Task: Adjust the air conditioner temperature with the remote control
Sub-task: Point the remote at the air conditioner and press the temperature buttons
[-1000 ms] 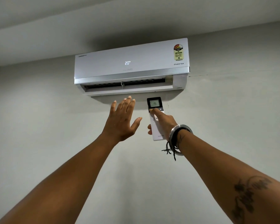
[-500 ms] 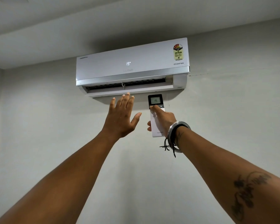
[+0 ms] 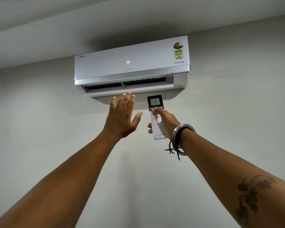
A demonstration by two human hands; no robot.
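Observation:
A white wall-mounted air conditioner [image 3: 132, 66] hangs high on the wall, its front display reading 19 and its lower flap open. My right hand [image 3: 167, 120] holds a slim white remote control [image 3: 157, 127] upright below the unit's right half. The thumb rests on the buttons under the remote's dark screen, which reads 18. My left hand [image 3: 122, 117] is raised flat with fingers spread, palm toward the wall, its fingertips just under the flap and touching nothing.
A plain grey wall [image 3: 237, 112] fills the view, with the ceiling [image 3: 105, 22] close above the unit. A silver bangle and black threads [image 3: 179, 139] circle my right wrist. A thin crack runs rightward from the unit's right end.
The air conditioner's display went from 20 to 19 and the remote's screen from 19 to 18. Both hands rose slightly toward the unit.

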